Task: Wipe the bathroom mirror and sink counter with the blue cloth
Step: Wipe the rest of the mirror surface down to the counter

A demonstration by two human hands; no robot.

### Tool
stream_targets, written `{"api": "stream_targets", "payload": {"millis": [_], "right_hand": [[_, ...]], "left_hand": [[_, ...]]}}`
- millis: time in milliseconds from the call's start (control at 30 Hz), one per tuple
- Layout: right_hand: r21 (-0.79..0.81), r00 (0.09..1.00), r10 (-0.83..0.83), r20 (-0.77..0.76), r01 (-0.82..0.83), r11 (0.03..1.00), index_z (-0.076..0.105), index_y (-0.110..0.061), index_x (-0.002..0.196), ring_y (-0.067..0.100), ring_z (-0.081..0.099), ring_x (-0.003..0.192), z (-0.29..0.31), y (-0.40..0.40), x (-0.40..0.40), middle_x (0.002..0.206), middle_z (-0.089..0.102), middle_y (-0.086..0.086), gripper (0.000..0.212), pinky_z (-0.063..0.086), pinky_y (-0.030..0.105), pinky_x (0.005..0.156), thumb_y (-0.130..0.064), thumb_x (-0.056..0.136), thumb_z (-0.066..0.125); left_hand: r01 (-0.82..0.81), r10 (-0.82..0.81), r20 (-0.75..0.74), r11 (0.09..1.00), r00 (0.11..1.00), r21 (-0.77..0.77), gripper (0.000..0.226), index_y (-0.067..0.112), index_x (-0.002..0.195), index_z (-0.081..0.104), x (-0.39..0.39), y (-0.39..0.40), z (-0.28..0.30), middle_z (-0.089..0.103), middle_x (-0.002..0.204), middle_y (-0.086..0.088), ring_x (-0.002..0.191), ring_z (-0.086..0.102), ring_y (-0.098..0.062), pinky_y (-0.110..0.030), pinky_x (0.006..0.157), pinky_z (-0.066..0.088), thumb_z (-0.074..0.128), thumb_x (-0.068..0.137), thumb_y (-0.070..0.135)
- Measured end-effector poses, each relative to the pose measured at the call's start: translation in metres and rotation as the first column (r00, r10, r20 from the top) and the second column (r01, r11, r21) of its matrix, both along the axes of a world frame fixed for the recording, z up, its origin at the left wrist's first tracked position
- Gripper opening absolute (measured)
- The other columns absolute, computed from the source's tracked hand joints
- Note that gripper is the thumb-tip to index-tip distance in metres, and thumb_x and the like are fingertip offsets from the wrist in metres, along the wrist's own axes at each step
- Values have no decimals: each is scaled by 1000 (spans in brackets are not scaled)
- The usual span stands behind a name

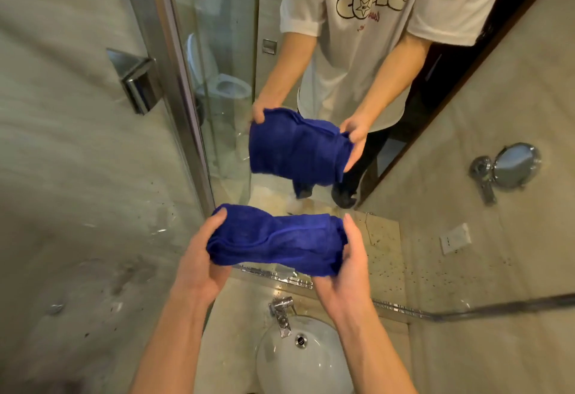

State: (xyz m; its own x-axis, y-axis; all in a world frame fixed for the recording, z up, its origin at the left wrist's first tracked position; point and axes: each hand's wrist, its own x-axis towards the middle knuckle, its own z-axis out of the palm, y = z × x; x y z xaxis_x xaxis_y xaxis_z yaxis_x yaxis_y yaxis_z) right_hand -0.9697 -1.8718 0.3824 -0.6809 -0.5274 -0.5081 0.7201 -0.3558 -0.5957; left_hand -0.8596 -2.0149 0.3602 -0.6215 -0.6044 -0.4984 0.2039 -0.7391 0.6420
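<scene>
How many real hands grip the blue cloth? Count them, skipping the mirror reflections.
2. The left hand grips the blue cloth's left end; the right hand holds its right end, above the sink. Nothing hides others.

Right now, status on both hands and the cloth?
Left hand and right hand each grip an end of the blue cloth. Cloth bunched, held up before the mirror, above the sink. Nothing in the way.

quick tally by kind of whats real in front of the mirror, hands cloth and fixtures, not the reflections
hands: 2, left hand and right hand, both gripping the cloth
cloth: 1, blue
tap: 1
basin: 1
round wall mirror: 1
total: 6
</scene>
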Motion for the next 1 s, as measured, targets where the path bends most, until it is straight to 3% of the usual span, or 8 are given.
{"api": "stream_targets", "payload": {"millis": [167,267,367,433,567,733,900,1000], "right_hand": [[48,981,191,29,-192,980,78,-13,95,30,68,107,13,2,2,115,71,12,45,48,46,96,-51,82,57],[159,952,303,45,-306,938,66,-3,119,32,65,112,9,1,2,119,68,15,49,45,47,100,-32,79,69],[194,925,379,37,-379,905,64,-3,114,32,65,104,8,3,1,114,70,14,45,46,46,93,-11,71,72],[168,920,390,-26,-381,909,65,-6,114,34,64,103,8,4,1,116,69,15,45,46,48,92,-5,69,65],[245,909,374,-186,-325,913,58,-3,112,29,61,83,14,1,3,99,64,18,46,51,36,69,1,66,57],[358,905,274,-325,-150,922,56,-25,118,19,73,87,29,-5,5,101,74,0,42,58,31,67,-2,85,69],[519,664,291,-689,171,837,65,-20,93,13,66,83,38,-17,-4,87,72,-2,12,54,34,79,-11,86,69],[460,494,248,-834,372,806,66,-20,89,6,56,74,49,-32,-9,83,66,-2,7,46,23,70,-15,87,70]], "left_hand": [[-62,57,-221,998,974,-18,34,16,86,81,13,6,-1,75,104,-4,96,72,-20,-36,87,56,47,81,18],[-110,115,-218,993,969,32,33,16,76,80,21,12,-8,76,95,-1,89,73,-19,-35,82,57,48,77,16],[-59,66,-203,997,977,41,14,14,69,79,33,9,-11,76,87,-3,80,74,-20,-32,70,61,67,63,20],[-17,21,-125,999,992,29,24,15,67,77,41,1,-12,75,82,-3,73,74,-21,-32,64,60,80,49,32],[203,-196,108,977,975,-63,41,7,114,71,31,-9,-10,73,113,-13,103,71,-27,-41,91,51,63,82,32],[115,-57,196,948,979,-297,20,16,113,69,8,-7,6,76,108,-3,102,71,-19,-36,88,53,62,95,19],[49,38,143,829,989,-558,16,22,107,69,-11,-24,27,77,99,6,94,71,-10,-22,76,56,64,94,16],[76,198,263,646,944,-760,24,25,105,70,-23,-44,33,68,107,4,101,66,-18,-36,88,54,73,84,37]]}}
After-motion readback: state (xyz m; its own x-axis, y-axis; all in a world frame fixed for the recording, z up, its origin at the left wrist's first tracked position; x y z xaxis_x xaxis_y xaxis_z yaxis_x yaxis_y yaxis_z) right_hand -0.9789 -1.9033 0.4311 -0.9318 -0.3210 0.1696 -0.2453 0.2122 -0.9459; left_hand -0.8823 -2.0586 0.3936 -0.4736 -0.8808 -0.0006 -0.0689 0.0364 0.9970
